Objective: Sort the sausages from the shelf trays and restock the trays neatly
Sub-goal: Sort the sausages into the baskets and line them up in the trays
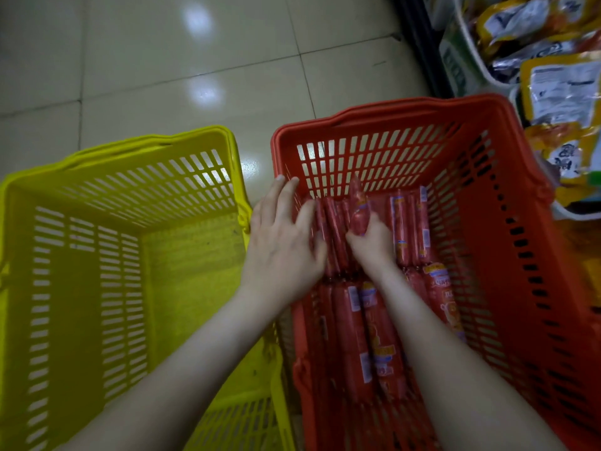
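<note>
a: head view, looking down. where are the sausages (354,320)?

b: most lie in two rows on the bottom of the red basket (383,115), lower right of the frame. one sausage (358,209) stands upright in the middle, gripped at its lower end by the right hand (372,244), fingers curled round it. the left hand (283,245) lies flat just beside, fingers (279,190) straight and spread over the left end of the far row.

a: what could go wrong?

b: the held sausage is slick film gripped only low down, so i'd guess it could slip or tip and knock the far row crooked. the left hand pressing down may roll the thin ones under it. there seem to be thick and thin kinds, all red; in this dim light a mix-up looks easy. the yellow basket (146,141), at left, sits close beside the red one, and a careless toss could drop into the gap onto the floor (162,60).

a: what can't you make out?

b: the right hand's fingertips are mostly behind the sausage. both forearms cover part of the near row. labels are too blurred to read. the tray (468,50) of packets (562,89), upper right, is cut by the frame edge, so i can't tell if any sausages lie there. the left arm hides the yellow basket's near corner.
</note>
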Motion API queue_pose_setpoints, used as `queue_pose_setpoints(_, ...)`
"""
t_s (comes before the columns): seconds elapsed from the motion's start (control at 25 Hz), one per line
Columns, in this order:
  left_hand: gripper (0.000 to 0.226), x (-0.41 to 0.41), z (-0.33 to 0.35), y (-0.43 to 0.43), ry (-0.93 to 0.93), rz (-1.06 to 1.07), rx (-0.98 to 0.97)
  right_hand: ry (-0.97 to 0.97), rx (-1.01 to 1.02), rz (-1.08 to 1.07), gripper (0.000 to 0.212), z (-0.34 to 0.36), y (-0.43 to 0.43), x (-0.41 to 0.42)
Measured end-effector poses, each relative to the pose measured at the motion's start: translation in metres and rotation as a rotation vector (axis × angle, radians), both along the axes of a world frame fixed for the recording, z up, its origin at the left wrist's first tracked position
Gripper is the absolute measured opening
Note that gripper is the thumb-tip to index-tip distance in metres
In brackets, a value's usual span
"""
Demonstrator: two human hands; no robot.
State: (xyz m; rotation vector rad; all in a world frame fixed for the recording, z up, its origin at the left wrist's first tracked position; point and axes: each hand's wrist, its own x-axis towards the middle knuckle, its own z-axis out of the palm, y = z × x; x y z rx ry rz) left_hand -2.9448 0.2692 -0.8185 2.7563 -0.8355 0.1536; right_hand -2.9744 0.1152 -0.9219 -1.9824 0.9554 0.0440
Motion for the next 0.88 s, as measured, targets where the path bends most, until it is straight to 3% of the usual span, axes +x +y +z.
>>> queue_pose_setpoints(0.12, 0.051, 0.002, -0.003, 0.003, -0.023, -0.052, 0.002, -0.297, -0.070, -0.030, 0.038, 0.053, 0.000, -0.011)
queue_pose_setpoints(0.2, 0.054, -0.004, 0.001, 0.001, 0.001, -0.074, -0.003, -0.418, 0.026, -0.044, 0.036, 0.100, -0.005, -0.032)
queue_pose_setpoints(0.24, 0.056, -0.006, 0.005, -0.003, 0.102, -0.067, -0.080, -0.448, 0.096, -0.038, 0.033, 0.123, -0.008, -0.044)
queue_pose_setpoints(0.36, 0.054, -0.049, 0.072, -0.034, 0.779, -0.219, -0.652, -0.449, 0.128, 0.032, 0.036, 0.205, -0.014, -0.111)
queue_pose_setpoints(0.44, 0.047, -0.096, 0.135, -0.053, 1.117, -0.375, -0.822, -0.393, 0.123, 0.051, 0.040, 0.259, -0.010, -0.167)
queue_pose_setpoints(0.64, 0.019, -0.210, 0.261, -0.044, 1.431, -0.566, -0.832, -0.460, 0.120, -0.104, 0.031, 0.380, 0.029, -0.306)
queue_pose_setpoints(0.88, 0.014, -0.321, 0.355, 0.016, 1.450, -0.680, -0.684, -0.752, 0.153, -0.339, 0.046, 0.463, 0.093, -0.429)
